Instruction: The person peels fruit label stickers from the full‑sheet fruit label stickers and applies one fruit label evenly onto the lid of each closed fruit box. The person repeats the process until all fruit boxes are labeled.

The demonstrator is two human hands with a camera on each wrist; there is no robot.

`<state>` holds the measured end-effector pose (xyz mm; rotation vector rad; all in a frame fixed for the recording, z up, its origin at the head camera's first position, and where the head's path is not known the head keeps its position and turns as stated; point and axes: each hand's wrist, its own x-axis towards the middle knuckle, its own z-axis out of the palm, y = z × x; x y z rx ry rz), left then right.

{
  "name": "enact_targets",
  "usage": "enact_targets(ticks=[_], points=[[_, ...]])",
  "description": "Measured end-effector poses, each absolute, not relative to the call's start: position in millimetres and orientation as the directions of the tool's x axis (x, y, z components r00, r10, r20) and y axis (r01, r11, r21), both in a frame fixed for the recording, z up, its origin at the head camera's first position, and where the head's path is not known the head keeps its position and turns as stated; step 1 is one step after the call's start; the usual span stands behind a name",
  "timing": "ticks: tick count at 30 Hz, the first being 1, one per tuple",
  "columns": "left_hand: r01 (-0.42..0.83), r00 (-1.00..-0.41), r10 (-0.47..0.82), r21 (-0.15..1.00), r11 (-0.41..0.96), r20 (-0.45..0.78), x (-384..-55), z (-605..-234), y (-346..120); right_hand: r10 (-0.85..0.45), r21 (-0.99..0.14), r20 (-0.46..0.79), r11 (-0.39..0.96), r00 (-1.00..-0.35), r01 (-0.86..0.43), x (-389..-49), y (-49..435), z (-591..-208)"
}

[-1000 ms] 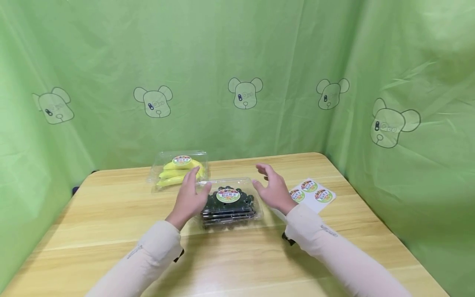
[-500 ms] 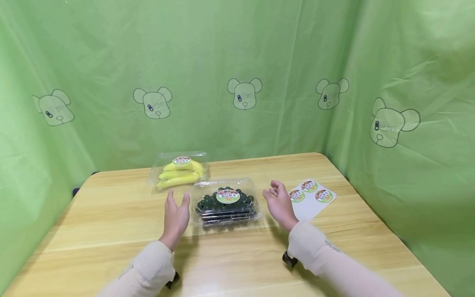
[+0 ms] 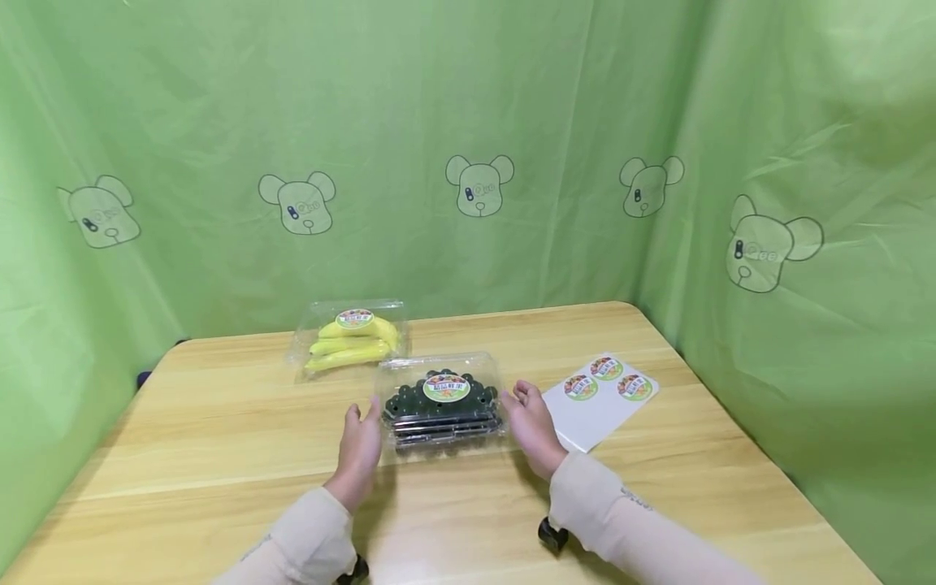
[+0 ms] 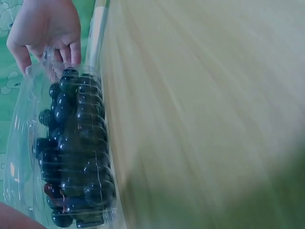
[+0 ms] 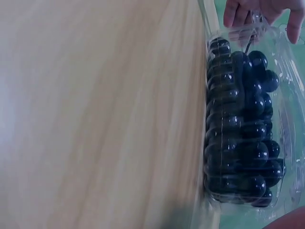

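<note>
A clear plastic clamshell box (image 3: 475,366) of dark grapes (image 4: 90,138) sits mid-table with its lid down. On the lid is a round fruit label (image 3: 446,387). My left hand (image 3: 360,447) is at the box's left end and my right hand (image 3: 532,424) at its right end, fingers fairly straight along the sides. In the left wrist view the right hand (image 4: 47,28) shows beyond the far end of the box. The right wrist view has the left hand (image 5: 262,12) at the opposite end, some fingers seen through the plastic.
Behind and to the left, another clear box (image 3: 303,345) holds yellow bananas (image 3: 351,353) and bears a similar label. A white sheet (image 3: 595,418) with three round stickers (image 3: 605,368) lies on the right. Green curtains enclose the wooden table (image 3: 219,439).
Both hands first drew back and apart from above the grape box, then came in to its two ends. The box has barely moved.
</note>
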<state>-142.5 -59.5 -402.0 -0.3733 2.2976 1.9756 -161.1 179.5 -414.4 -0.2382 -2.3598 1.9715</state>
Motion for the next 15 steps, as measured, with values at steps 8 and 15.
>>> enact_targets(ticks=[8,15], points=[[-0.254,-0.965,-0.101,0.956,0.149,-0.241,-141.3,-400.6,-55.4,0.124,-0.976,-0.095,0.182,-0.988,0.117,-155.9,173.8,-410.1],[-0.257,-0.965,-0.091,0.957,0.131,-0.247,-142.0,-399.9,-58.4,0.116,-0.968,-0.116,0.208,-0.986,0.138,-154.6,169.3,-408.9]])
